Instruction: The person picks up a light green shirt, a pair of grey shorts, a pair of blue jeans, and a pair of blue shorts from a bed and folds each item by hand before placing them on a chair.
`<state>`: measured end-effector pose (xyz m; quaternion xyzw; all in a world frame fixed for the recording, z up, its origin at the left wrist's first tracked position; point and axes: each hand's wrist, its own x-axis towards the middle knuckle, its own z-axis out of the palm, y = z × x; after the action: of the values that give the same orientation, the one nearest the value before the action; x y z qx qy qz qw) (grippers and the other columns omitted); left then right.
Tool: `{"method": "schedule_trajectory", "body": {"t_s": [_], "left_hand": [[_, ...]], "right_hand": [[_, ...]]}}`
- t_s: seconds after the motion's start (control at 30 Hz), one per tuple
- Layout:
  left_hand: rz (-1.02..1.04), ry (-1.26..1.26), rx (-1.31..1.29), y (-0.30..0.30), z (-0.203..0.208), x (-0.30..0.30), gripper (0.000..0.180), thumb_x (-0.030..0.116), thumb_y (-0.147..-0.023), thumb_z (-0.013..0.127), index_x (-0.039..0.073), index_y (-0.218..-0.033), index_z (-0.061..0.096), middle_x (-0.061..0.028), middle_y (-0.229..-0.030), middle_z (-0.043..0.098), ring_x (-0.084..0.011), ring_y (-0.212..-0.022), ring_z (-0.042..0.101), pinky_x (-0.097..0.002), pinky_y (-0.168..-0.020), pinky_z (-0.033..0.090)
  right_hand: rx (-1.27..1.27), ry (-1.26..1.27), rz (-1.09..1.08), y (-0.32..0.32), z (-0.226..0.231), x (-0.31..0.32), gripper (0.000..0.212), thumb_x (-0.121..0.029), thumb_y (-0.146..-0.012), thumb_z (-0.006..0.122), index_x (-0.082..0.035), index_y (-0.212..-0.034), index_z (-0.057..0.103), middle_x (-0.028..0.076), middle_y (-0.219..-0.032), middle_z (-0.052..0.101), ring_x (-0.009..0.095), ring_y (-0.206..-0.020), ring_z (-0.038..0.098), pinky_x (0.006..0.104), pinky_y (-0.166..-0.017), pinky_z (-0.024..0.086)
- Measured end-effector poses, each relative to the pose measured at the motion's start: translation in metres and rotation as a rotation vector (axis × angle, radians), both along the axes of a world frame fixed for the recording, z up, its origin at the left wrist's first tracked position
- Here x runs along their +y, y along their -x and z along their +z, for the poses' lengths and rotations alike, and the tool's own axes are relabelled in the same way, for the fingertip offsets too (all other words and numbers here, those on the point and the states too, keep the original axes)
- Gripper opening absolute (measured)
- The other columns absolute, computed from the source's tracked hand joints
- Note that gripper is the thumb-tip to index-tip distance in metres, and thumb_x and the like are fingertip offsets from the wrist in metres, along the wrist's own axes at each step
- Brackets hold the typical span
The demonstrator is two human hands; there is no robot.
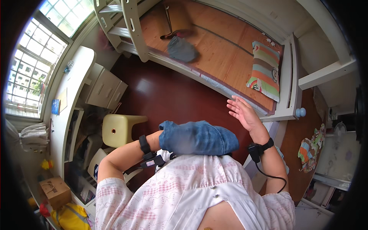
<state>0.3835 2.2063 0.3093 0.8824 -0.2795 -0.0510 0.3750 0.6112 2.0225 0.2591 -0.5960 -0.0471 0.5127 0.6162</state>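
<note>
A blue denim garment (199, 138) is pulled over my left forearm (151, 142) and lies across the front of my body. Its cloth covers my left hand completely, so the fingers are hidden. Beyond the garment's right end, my right hand (245, 113) is raised, fingers stretched out and apart, holding nothing. It is near the bed's front edge but looks apart from it. On the bed mat (222, 53) lies a crumpled grey-blue cloth (182, 49), beside a brown bag-like object (178, 19) with a dark strap.
A striped pillow (264, 71) lies at the bed's right end. The white ladder (134, 30) stands at its left. A yellow stool (119, 128) is left of the denim, beside a white desk (71, 90). Patterned cloth (311, 149) lies at the right.
</note>
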Motion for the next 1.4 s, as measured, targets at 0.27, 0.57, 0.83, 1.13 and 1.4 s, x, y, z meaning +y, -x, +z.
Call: {"method": "schedule_trajectory", "body": {"t_s": [0.27,0.57,0.83,1.13,1.4], "left_hand": [[0.019,0.302,0.302,-0.006,-0.045,-0.009,0.045,0.028,-0.095,0.041,0.0,-0.13,0.043,-0.0137,-0.135,0.041,-0.0226,-0.122,0.043,-0.0328,-0.104,0.031],[0.374,1.328,1.15,0.027,-0.103,0.009,0.059,0.039,-0.092,0.048,0.002,-0.137,0.033,-0.0115,-0.14,0.034,-0.0203,-0.125,0.038,-0.0353,-0.103,0.033],[0.823,0.935,0.417,0.005,-0.069,-0.05,0.105,0.029,-0.06,0.085,0.007,-0.141,0.022,-0.0074,-0.139,0.035,-0.0155,-0.127,0.03,-0.0349,-0.106,0.024],[0.972,0.987,0.562,-0.03,-0.096,-0.005,0.027,0.01,-0.08,0.068,0.001,-0.105,0.061,-0.0032,-0.1,0.064,-0.0118,-0.091,0.058,-0.0288,-0.086,0.047],[1.081,0.388,0.485,-0.092,-0.059,0.108,0.05,0.037,-0.075,0.07,0.002,-0.108,0.058,-0.0178,-0.105,0.062,-0.032,-0.098,0.059,-0.0368,-0.086,0.045]], "right_hand": [[-0.586,-0.237,0.928,0.033,0.008,0.029,0.041,-0.026,-0.093,0.05,-0.002,-0.125,0.047,0.01,-0.129,0.05,0.019,-0.118,0.046,0.0291,-0.1,0.035],[-0.095,-0.194,0.977,0.023,-0.048,-0.031,0.043,-0.028,-0.098,0.035,0.001,-0.13,0.043,0.011,-0.129,0.05,0.017,-0.118,0.047,0.0284,-0.102,0.034],[-0.02,-0.13,1.063,-0.01,-0.047,-0.027,0.043,-0.028,-0.098,0.037,0.001,-0.128,0.045,0.009,-0.128,0.051,0.016,-0.116,0.048,0.0273,-0.1,0.035],[0.462,0.084,0.959,-0.032,-0.012,0.034,0.052,-0.042,-0.095,0.041,-0.002,-0.126,0.046,0.007,-0.115,0.056,0.011,-0.1,0.055,0.0256,-0.089,0.044],[-0.04,-0.053,0.826,-0.048,0.001,0.114,0.052,-0.02,-0.083,0.061,0.004,-0.125,0.043,0.011,-0.112,0.056,0.014,-0.098,0.055,0.0274,-0.086,0.045]]}}
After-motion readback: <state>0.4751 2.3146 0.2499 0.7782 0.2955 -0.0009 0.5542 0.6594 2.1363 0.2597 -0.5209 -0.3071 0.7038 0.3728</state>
